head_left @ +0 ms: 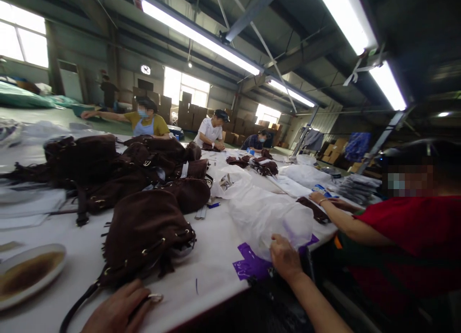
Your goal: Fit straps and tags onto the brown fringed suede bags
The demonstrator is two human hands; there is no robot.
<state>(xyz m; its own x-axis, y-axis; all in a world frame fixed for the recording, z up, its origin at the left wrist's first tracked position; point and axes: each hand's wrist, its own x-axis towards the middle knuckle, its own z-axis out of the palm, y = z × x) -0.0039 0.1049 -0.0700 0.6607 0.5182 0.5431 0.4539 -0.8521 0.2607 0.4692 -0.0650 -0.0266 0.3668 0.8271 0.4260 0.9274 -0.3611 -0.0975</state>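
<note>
My left hand is at the bottom edge of the table, fingers curled around a small shiny metal piece whose kind I cannot make out. Just beyond it lies a dark brown drawstring bag with metal eyelets and fringe, its strap trailing toward me. To the right, my right hand is closed at the near edge of a clear plastic bag. Purple tape sticks to the table edge beside that hand.
More brown bags are heaped at the left. A white plate with brown residue stands at the near left. One person in red works close on my right; several others sit across the white table. Stacked plastic packets lie farther right.
</note>
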